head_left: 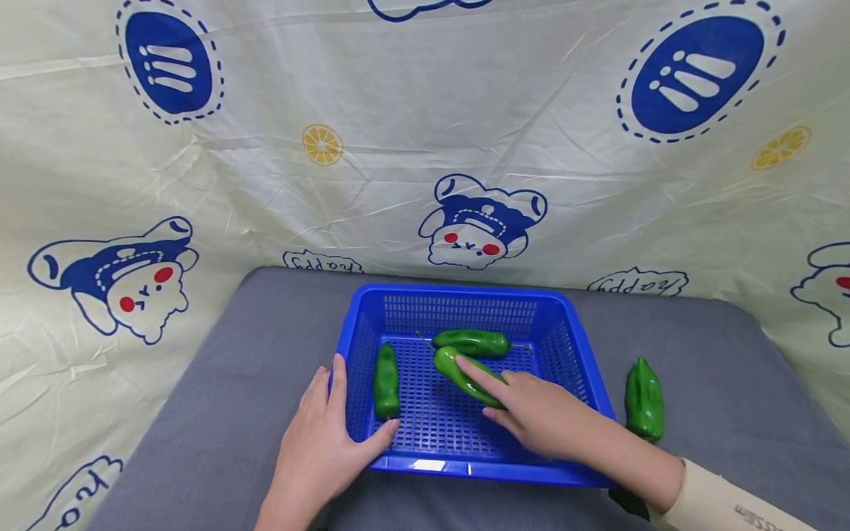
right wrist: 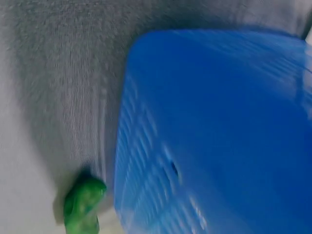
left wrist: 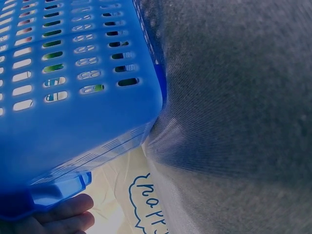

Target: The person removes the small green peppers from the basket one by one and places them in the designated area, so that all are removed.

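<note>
My right hand [head_left: 538, 413] reaches into a blue plastic basket [head_left: 465, 470] and grips a long green pepper [head_left: 454, 366], its index finger stretched along the top. Behind that pepper, a second green pepper [head_left: 471, 343] lies crosswise on the basket floor. A third one [head_left: 386, 383] lies lengthwise by the left wall. At the near left corner, my left hand [head_left: 325, 435] rests against the basket, fingers fairly straight along the outer side and thumb over the front rim. The left wrist view shows the slotted outer wall [left wrist: 73, 112] and the fingers [left wrist: 73, 209] near the rim.
Right of the basket, another green pepper [head_left: 644, 402] lies on the grey cloth-covered table [head_left: 279, 332]; the right wrist view shows a green pepper [right wrist: 83, 207] beside the basket wall [right wrist: 209, 122]. A printed pale sheet [head_left: 372, 110] hangs behind the table.
</note>
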`<state>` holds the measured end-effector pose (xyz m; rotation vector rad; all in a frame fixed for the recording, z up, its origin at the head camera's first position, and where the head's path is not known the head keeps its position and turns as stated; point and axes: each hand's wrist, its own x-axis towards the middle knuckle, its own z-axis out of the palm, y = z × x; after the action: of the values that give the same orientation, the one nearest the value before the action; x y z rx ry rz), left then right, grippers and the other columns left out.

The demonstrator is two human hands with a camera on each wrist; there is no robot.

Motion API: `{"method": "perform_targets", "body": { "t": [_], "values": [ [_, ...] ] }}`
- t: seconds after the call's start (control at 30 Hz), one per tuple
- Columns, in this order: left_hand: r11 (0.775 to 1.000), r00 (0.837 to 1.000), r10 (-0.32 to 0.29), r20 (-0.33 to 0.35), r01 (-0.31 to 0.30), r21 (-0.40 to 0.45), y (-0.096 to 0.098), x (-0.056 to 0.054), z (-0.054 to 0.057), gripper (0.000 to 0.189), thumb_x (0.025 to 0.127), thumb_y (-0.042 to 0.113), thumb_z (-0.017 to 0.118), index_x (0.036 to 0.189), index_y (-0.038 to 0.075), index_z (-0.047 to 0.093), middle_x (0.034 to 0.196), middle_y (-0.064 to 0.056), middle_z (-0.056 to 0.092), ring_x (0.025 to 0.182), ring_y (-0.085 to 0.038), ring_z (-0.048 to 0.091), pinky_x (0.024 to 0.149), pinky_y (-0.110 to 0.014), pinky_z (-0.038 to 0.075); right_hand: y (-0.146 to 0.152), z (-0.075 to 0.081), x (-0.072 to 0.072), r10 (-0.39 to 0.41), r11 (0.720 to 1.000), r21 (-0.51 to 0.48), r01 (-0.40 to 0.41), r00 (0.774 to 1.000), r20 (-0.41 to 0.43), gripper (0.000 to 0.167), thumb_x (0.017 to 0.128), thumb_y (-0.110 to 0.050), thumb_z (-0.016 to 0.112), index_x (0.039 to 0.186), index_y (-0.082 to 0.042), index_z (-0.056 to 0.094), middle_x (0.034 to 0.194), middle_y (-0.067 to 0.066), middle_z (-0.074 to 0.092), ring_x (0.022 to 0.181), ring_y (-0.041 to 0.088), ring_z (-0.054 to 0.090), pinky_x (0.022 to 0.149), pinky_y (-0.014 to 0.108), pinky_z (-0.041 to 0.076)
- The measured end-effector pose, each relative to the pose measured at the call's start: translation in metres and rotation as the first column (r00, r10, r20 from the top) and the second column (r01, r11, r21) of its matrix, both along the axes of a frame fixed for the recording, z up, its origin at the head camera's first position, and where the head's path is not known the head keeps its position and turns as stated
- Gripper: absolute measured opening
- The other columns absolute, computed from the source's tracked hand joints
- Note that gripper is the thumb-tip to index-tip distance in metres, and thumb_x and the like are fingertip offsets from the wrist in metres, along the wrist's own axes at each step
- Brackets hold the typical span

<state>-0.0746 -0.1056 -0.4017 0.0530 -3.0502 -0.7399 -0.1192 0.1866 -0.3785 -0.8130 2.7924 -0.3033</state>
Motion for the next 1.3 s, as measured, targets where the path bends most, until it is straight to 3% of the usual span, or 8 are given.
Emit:
{"method": "perform_targets", "body": {
  "t": [0.17,0.37,0.6,0.97,1.07,1.3],
  "values": [
    [1.0,1.0,0.004,0.011,-0.004,-0.005,0.0,0.0,0.001,0.118,0.075,0.076,0.064,0.16,0.011,0.014,0.16,-0.025,0.028,0.147,-0.042,0.031,0.111,-0.061,0.037,0.018,0.02,0.011,-0.109,0.994,-0.017,0.108,0.992,-0.058,0.08,0.099,-0.03,0.06,0.157,-0.046,0.008,0.093,-0.005,0.063,0.083,0.009,0.057,0.067,0.03,0.049],
    [1.0,1.0,0.005,0.01,-0.005,0.003,0.0,0.001,0.001,0.117,0.076,0.074,0.065,0.16,0.011,0.014,0.16,-0.025,0.028,0.147,-0.042,0.031,0.111,-0.061,0.037,0.051,0.032,0.021,-0.236,0.97,-0.088,0.228,0.968,-0.09,0.081,0.1,-0.03,0.058,0.16,-0.037,0.005,0.122,0.014,0.065,0.099,0.022,0.064,0.07,0.039,0.054],
    [1.0,1.0,-0.005,-0.005,0.005,0.004,-0.001,0.002,0.0,0.118,0.076,0.078,0.062,0.16,0.01,0.016,0.159,-0.025,0.029,0.147,-0.042,0.032,0.111,-0.06,0.037,0.095,0.032,0.036,-0.396,0.911,-0.161,0.379,0.913,-0.095,0.077,0.104,-0.037,0.049,0.16,-0.032,-0.003,0.105,0.012,0.061,0.075,0.016,0.052,0.059,0.031,0.04],
    [1.0,1.0,-0.002,0.005,0.002,0.004,-0.001,0.001,0.0,0.117,0.076,0.076,0.064,0.16,0.011,0.014,0.16,-0.024,0.028,0.148,-0.041,0.03,0.113,-0.06,0.036,0.141,0.002,0.04,-0.565,0.824,-0.084,0.56,0.824,-0.05,0.079,0.105,-0.044,0.041,0.159,-0.024,-0.014,0.106,0.03,0.062,0.07,0.023,0.055,0.051,0.034,0.039],
    [1.0,1.0,0.001,0.01,-0.001,0.002,-0.001,0.001,0.0,0.117,0.076,0.076,0.064,0.16,0.011,0.014,0.16,-0.024,0.028,0.148,-0.041,0.03,0.113,-0.06,0.036,0.146,-0.009,0.038,-0.571,0.82,-0.07,0.568,0.819,-0.048,0.079,0.105,-0.044,0.04,0.158,-0.023,-0.015,0.111,0.034,0.061,0.072,0.027,0.058,0.051,0.038,0.041],
    [1.0,1.0,0.003,0.024,-0.003,-0.002,0.001,0.0,0.001,0.116,0.077,0.074,0.064,0.16,0.011,0.014,0.161,-0.024,0.027,0.148,-0.042,0.029,0.113,-0.061,0.035,0.147,-0.028,0.034,-0.549,0.835,-0.014,0.549,0.834,-0.051,0.079,0.104,-0.046,0.041,0.16,-0.021,-0.01,0.122,0.041,0.057,0.087,0.042,0.065,0.054,0.048,0.044]
  ]
}}
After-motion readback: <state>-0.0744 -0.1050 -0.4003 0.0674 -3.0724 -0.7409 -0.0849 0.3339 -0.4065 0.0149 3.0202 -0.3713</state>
